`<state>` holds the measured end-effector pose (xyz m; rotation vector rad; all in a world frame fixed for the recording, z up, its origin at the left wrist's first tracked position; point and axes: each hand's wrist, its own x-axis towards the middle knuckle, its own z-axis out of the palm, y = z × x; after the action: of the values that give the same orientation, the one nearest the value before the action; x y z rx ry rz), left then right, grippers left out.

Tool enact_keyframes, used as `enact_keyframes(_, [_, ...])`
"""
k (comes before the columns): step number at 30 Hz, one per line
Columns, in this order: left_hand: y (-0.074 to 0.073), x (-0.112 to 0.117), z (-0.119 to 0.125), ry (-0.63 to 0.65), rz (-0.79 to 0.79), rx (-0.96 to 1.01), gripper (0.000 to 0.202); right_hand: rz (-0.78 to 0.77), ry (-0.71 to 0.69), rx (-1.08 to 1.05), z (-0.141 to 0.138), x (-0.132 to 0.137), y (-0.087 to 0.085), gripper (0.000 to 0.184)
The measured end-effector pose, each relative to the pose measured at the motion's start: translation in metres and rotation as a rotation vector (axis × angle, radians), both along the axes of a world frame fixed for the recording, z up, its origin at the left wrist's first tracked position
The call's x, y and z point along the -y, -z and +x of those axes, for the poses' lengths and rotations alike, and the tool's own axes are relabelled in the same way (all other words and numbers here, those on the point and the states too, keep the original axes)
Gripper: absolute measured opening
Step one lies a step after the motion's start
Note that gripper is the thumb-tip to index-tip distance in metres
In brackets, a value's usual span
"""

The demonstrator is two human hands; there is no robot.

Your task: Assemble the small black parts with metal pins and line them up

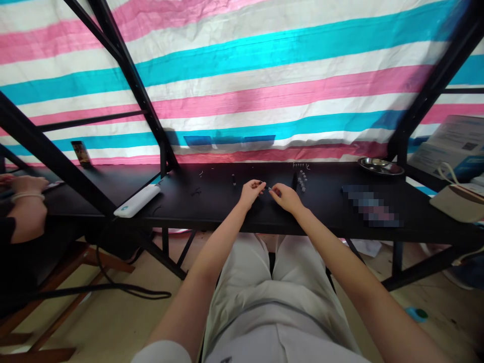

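My left hand (250, 192) and my right hand (285, 196) meet over the middle of the black table (212, 206). Both are closed in a pinch on a small dark part (266, 188) held between them; it is too small to name. Just beyond my right hand stands a cluster of several small grey pieces (301, 180), and a small black upright piece (233, 179) stands to the left of my left hand.
A white power bank (138, 200) lies at the table's left front. A metal dish (380, 166) sits at the back right. Black frame struts rise on both sides. Another person's arm (22, 201) shows at the far left. A striped tarp hangs behind.
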<state>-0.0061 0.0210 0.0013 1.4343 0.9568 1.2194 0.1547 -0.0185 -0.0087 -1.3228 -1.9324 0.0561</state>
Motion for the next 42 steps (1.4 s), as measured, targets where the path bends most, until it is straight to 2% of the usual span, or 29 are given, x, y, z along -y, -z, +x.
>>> enact_keyframes(5, [0.000, 0.003, 0.000, 0.120, 0.013, -0.029, 0.037, 0.003, -0.010, 0.006, 0.001, 0.000, 0.001, 0.018])
enact_keyframes(10, [0.001, 0.003, 0.001, 0.185, 0.033, -0.040, 0.036, 0.027, -0.033, 0.016, 0.001, -0.001, 0.002, 0.020])
enact_keyframes(13, [0.000, 0.002, 0.000, 0.122, 0.045, -0.012, 0.032, 0.018, -0.027, 0.028, 0.001, 0.000, 0.001, 0.020])
enact_keyframes(18, [-0.002, 0.000, -0.002, -0.129, 0.068, 0.050, 0.027, 0.010, 0.045, 0.088, 0.003, 0.004, -0.003, 0.018])
enact_keyframes(20, [-0.002, 0.000, -0.002, -0.185, 0.071, 0.040, 0.027, 0.016, 0.074, 0.098, 0.006, 0.006, -0.005, 0.018])
enact_keyframes(28, [0.001, 0.000, 0.000, -0.139, 0.140, -0.034, 0.025, -0.037, 0.018, 0.053, 0.015, 0.009, -0.007, 0.020])
enact_keyframes(35, [0.005, -0.001, -0.001, -0.156, 0.214, -0.131, 0.022, -0.055, -0.013, -0.038, 0.017, 0.012, -0.009, 0.023])
enact_keyframes(38, [0.003, 0.003, 0.001, -0.124, 0.286, -0.248, 0.021, -0.100, -0.008, -0.098, 0.029, 0.020, -0.011, 0.023])
enact_keyframes(42, [-0.002, 0.007, 0.006, -0.026, 0.344, -0.399, 0.022, -0.188, 0.055, -0.109, 0.060, 0.032, -0.010, 0.025])
